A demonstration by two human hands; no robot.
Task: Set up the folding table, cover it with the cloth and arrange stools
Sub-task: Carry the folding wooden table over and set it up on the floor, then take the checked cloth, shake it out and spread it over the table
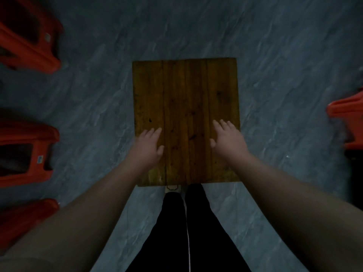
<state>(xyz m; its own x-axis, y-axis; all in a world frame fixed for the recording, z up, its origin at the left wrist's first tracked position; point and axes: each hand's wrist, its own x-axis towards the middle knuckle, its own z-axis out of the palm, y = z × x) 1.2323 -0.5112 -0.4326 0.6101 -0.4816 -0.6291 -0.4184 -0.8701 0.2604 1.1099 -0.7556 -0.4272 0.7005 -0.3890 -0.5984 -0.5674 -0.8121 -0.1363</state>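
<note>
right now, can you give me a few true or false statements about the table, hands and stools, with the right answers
1. Both hands, the left hand and the right hand, lie with fingers spread over the wooden table top. True.
2. A cloth covers the table top. False: the bare planks show and no cloth is in view.
3. Red stools are on the floor to the left of the table. True.
4. The right hand grips a stool. False: it holds nothing and is over the table top.
5. A red stool is also at the right edge of the view. True.
</note>
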